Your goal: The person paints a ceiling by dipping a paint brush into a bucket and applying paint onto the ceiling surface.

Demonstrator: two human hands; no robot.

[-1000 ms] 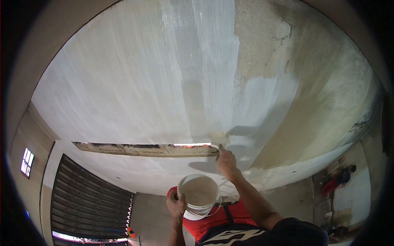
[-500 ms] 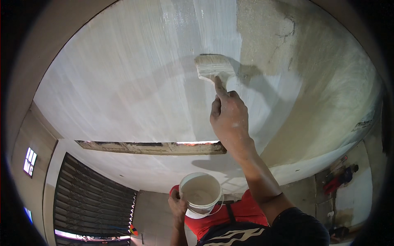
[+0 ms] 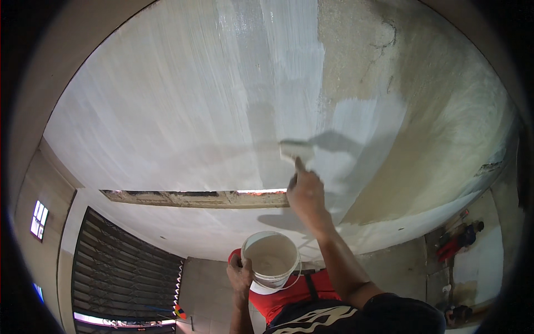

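Observation:
A wide flat paintbrush [image 3: 296,150], coated in white, is pressed to the wall [image 3: 183,106] in front of me; its edges are slightly blurred. My right hand [image 3: 307,192] grips it, index finger stretched along the handle. White strokes cover the left and middle of the wall, while bare beige plaster shows at the right. Held by its rim at my waist is a white bucket [image 3: 286,257] with a wire handle and pale, whitish insides. My left hand [image 3: 240,274] is closed on the bucket's left side, fingers partly hidden.
A long narrow slot [image 3: 194,199] with rough edges cuts through the wall below the brush. At lower left stands a dark folding metal gate [image 3: 122,267]. A small window [image 3: 39,220] sits further left. Another person [image 3: 461,242] in red and dark clothes is at the far right.
My right hand has drawn the brush down the wall, from above the middle to nearer the slot. New white strokes show where it passed. The bucket has hardly moved.

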